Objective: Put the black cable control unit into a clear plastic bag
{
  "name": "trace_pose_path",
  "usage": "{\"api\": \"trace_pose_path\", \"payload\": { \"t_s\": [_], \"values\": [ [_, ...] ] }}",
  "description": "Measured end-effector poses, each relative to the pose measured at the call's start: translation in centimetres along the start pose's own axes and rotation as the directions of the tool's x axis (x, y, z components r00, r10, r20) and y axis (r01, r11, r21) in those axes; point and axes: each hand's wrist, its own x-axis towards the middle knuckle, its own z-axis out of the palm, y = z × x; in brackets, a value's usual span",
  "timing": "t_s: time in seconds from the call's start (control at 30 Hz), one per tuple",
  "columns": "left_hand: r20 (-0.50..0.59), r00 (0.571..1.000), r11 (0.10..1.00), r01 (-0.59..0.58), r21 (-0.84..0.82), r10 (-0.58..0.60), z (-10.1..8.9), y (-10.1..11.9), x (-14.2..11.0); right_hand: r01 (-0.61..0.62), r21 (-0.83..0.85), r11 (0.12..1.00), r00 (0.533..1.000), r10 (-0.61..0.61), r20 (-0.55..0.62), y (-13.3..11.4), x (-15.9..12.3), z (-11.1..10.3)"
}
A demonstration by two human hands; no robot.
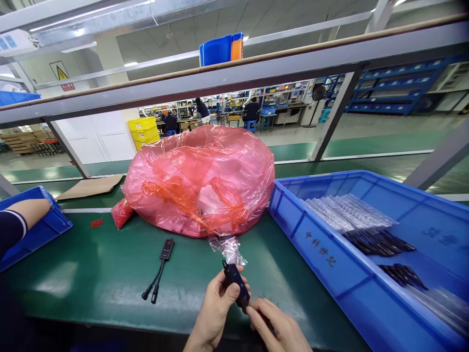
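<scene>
Green bench (91, 278); both hands, left (216, 305) and right (278, 327), gripping black controller (236, 283); its cable hidden.

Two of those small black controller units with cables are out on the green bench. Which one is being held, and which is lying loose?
The black unit near the bottom centre is gripped by the left hand, the right hand at its lower end. The other unit lies untouched to the left.
</scene>
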Motion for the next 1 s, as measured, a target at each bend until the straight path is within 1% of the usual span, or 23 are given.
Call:
{"api": "trace_pose_path", "payload": {
  "t_s": [0.03,0.1,0.17,0.23,0.3,0.37,0.43,0.6,0.73,0.9,1.0],
  "values": [
    [0.023,1.0,0.999,0.016,-0.046,-0.015,-0.1,0.1,-0.1,0.026,-0.02,0.999,0.999,-0.026,-0.037,-0.3,0.0,-0.5],
    [0.068,0.997,0.99,0.043,-0.132,-0.035,-0.1,0.2,-0.3,0.037,-0.067,0.997,0.99,-0.045,-0.134,-1.0,0.3,-1.6],
    [0.114,0.993,0.98,0.063,-0.189,-0.042,0.1,0.3,-0.6,0.06,-0.126,0.99,0.966,-0.09,-0.244,-1.9,0.7,-2.6],
    [0.162,0.985,0.973,0.09,-0.212,-0.056,0.4,0.3,-0.9,0.127,-0.18,0.975,0.937,-0.178,-0.3,-2.8,1.2,-3.2],
    [0.193,0.979,0.972,0.105,-0.21,-0.064,0.8,0.2,-1.3,0.186,-0.204,0.961,0.929,-0.24,-0.281,-3.5,1.6,-3.5],
    [0.206,0.977,0.974,0.1,-0.201,-0.058,1.0,0.2,-1.6,0.211,-0.203,0.956,0.937,-0.257,-0.237,-4.0,1.9,-3.5],
    [0.211,0.976,0.978,0.083,-0.19,-0.042,1.1,0.3,-1.8,0.23,-0.202,0.952,0.936,-0.273,-0.222,-4.2,1.9,-3.4],
    [0.236,0.972,0.991,0.044,-0.129,-0.013,1.1,0.6,-2.1,0.274,-0.232,0.934,0.911,-0.329,-0.25,-4.3,1.7,-3.2],
    [0.21,0.978,0.996,0.021,-0.082,-0.003,1.0,0.3,-2.2,0.297,-0.25,0.922,0.894,-0.361,-0.267,-4.2,1.6,-3.0],
    [0.207,0.978,1.0,-0.022,-0.019,0.026,0.7,0.1,-2.3,0.309,-0.272,0.911,0.882,-0.382,-0.276,-4.5,1.6,-2.7],
    [0.202,0.978,0.999,-0.04,-0.014,0.042,0.6,-0.1,-2.3,0.312,-0.279,0.908,0.874,-0.39,-0.29,-4.6,1.5,-2.5]
  ]
}}
